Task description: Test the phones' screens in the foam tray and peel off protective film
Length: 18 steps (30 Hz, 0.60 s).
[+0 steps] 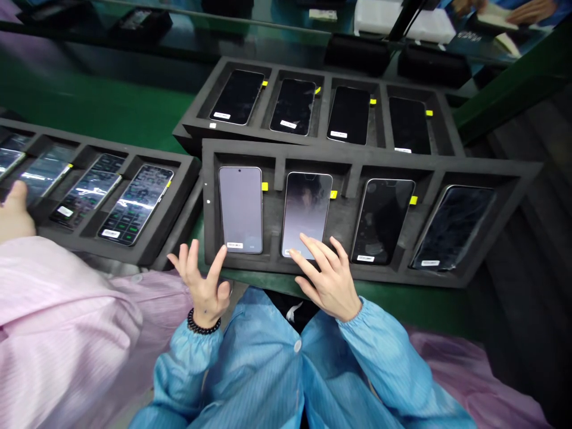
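Note:
In front of me lies a dark foam tray with phones in its compartments. My left hand, fingers spread, is by the lower left corner of the leftmost phone, whose screen is lit pale grey. Over the bottom of the second phone, also lit, my right hand is held with fingers apart; whether a fingertip touches the glass I cannot tell. The third phone and the rightmost phone have dark screens. White labels sit near the lower ends. Neither hand holds anything.
Behind stands another foam tray of dark phones with yellow tabs. At left is a tray of phones, with a co-worker's hand and pink sleeve beside it. A green post rises at right; another person's hands show far back.

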Available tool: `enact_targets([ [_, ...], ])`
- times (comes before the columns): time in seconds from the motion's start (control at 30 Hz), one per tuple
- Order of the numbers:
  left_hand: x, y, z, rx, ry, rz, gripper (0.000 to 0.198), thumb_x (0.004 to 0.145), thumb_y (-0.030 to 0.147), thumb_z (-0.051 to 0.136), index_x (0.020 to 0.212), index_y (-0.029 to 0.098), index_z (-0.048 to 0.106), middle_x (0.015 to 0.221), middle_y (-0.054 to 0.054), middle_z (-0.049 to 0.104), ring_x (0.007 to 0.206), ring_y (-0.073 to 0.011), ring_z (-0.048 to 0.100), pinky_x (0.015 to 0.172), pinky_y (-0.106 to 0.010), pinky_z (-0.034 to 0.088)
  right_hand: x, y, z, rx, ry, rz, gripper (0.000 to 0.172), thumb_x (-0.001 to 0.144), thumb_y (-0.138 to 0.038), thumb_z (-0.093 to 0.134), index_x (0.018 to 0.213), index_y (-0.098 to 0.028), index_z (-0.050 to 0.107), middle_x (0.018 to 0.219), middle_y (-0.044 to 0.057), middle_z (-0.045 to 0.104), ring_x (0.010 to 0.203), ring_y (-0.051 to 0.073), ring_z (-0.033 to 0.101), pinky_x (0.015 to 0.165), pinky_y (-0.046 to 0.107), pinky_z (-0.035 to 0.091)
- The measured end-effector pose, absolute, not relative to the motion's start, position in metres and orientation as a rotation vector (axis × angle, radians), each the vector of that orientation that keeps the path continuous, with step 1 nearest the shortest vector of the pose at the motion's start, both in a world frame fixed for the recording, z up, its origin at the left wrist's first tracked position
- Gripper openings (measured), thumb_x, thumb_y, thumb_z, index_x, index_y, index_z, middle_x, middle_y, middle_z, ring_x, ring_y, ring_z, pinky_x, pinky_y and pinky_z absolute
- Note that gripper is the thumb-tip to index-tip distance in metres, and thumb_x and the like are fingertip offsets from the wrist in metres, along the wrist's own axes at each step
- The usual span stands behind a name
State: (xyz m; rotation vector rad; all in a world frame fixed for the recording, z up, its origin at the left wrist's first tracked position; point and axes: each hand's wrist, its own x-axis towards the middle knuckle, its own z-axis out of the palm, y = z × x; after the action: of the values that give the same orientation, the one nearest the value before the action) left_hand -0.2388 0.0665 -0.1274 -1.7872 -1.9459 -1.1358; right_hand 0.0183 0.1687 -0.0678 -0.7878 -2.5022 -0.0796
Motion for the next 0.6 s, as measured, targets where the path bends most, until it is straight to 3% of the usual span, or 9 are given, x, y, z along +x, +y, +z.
enact_targets([
  [0.13, -0.2401, 0.0624, -0.1299, -1.715, -2.025, -1.073, 0.060, 0.100, 0.060, 0.022, 0.152, 0.040, 0.043, 0.171, 0.001, 0.013, 0.156, -0.0387, 0.014, 0.125, -0.066, 0.012, 0.0185, 0.1685, -0.0683, -0.792, -2.507, -0.080, 0.041, 0.102, -0.033, 0.048, 0.141, -0.025, 0.058, 0.147, 0.011, 0.058, 0.130, 0.024, 0.055, 0.121, 0.047, 0.026],
  [0.33, -0.2388, 0.0683, -0.1288, -1.863, -1.996, -1.044, 0.054, 0.102, 0.054, 0.028, 0.147, 0.036, 0.051, 0.170, -0.002, 0.017, 0.157, -0.0370, 0.009, 0.124, -0.068, -0.002, 0.0169, 0.1678, -0.0671, -0.820, -2.546, -0.115, 0.038, 0.100, -0.032, 0.054, 0.137, -0.028, 0.062, 0.148, 0.008, 0.058, 0.128, 0.024, 0.056, 0.123, 0.047, 0.023],
  [0.47, -0.2395, 0.0685, -0.1256, -1.813, -1.906, -1.111, 0.057, 0.102, 0.054, 0.025, 0.154, 0.036, 0.040, 0.171, 0.000, 0.014, 0.157, -0.0350, 0.012, 0.127, -0.063, 0.001, 0.0164, 0.1678, -0.0670, -0.823, -2.529, -0.100, 0.039, 0.101, -0.034, 0.051, 0.139, -0.028, 0.060, 0.148, 0.009, 0.058, 0.129, 0.023, 0.055, 0.123, 0.046, 0.024],
  [0.6, -0.2407, 0.0654, -0.1246, -1.787, -1.914, -1.127, 0.057, 0.102, 0.055, 0.025, 0.153, 0.037, 0.041, 0.171, 0.000, 0.015, 0.157, -0.0351, 0.013, 0.127, -0.063, 0.004, 0.0172, 0.1683, -0.0674, -0.805, -2.510, -0.069, 0.041, 0.103, -0.033, 0.048, 0.141, -0.026, 0.058, 0.148, 0.010, 0.058, 0.131, 0.023, 0.054, 0.123, 0.046, 0.023],
])
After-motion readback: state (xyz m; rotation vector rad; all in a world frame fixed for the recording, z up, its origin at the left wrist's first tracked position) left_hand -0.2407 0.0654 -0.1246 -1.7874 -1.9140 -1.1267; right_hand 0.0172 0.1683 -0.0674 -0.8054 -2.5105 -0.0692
